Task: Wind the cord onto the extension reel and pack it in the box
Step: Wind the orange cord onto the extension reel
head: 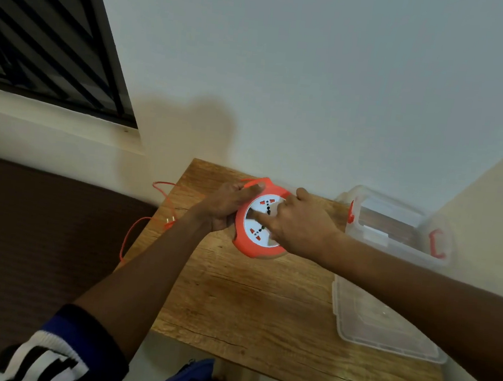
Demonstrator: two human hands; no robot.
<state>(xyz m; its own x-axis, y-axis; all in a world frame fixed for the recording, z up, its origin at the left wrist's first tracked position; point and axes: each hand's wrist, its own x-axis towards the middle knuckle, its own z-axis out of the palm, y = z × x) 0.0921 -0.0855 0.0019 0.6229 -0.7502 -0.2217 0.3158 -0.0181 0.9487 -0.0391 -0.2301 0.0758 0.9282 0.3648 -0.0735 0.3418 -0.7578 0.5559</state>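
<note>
Here the reel sits between both hands, left gripping its rim, right pressing its face.

From the reel, the tabletop lies bare toward 6 and 7 o'clock, open for a hand to pass. At 3 o'clock the clear box stands near, open-topped against the wall. Its lid lies flat at 4 o'clock. The wall closes off 12 o'clock. The loose cord trails over the tabletop edge at 9 o'clock.
</note>
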